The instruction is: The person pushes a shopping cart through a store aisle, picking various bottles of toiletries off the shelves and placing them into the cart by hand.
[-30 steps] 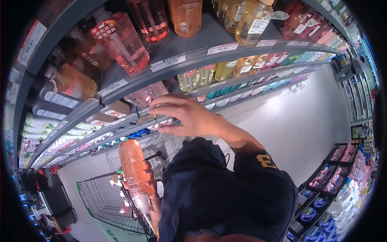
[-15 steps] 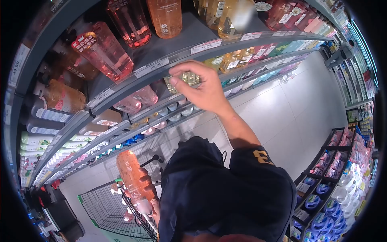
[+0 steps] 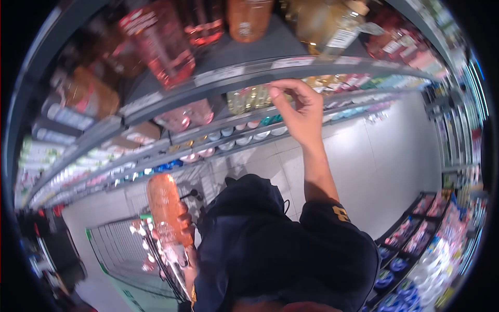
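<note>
Okay, so one orange bottle (image 3: 163, 200) is held in the left hand (image 3: 186, 228), fingers wrapped around it. Up on the top shelf (image 3: 280, 44), one pink bottle (image 3: 163, 47), one red bottle (image 3: 202, 26) and one more orange can be counted in the left half, plus some yellow stuff further right. The shelf is dark grey, edged with price tags (image 3: 293, 62); pale floor (image 3: 364, 151) below, shop aisle. The right hand (image 3: 302, 117) is held up by that edge, thumb and index tips close together; too blurry to tell if anything's pinched. Yellow bottles (image 3: 241, 101) underneath are partly blocked by the edge, and one cart (image 3: 117, 247) is partly hidden by the held bottle.
</note>
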{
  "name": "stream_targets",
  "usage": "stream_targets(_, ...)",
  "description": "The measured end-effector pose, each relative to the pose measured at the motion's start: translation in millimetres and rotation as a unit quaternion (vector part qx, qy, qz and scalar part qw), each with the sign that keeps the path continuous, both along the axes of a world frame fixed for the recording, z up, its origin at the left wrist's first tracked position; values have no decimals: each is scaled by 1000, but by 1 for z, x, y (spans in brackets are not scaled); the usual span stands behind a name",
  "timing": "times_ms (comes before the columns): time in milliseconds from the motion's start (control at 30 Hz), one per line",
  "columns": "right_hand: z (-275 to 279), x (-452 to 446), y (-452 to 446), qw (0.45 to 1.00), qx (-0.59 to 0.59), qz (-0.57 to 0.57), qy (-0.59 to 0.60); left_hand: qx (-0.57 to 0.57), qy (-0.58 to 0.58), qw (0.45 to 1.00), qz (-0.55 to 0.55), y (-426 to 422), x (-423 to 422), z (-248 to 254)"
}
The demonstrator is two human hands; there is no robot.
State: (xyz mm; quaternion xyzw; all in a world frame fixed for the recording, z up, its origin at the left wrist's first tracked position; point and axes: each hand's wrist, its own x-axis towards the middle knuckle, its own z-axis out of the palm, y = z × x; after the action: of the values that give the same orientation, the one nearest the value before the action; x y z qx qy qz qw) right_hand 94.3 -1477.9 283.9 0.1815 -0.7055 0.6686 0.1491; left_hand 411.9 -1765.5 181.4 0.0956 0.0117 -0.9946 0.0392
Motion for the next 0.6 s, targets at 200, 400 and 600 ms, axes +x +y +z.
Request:
stream_targets(200,-49,38,-68,957,76,256,-111,87,59,992,71,7,13,-10)
stream_targets(400,-107,97,-183,793,187,548,-186,4,113,980,166,-3,50,-16)
stream_targets(600,-117,170,-293,733,255,629,-39,-67,76,919,382,-25,137,12)
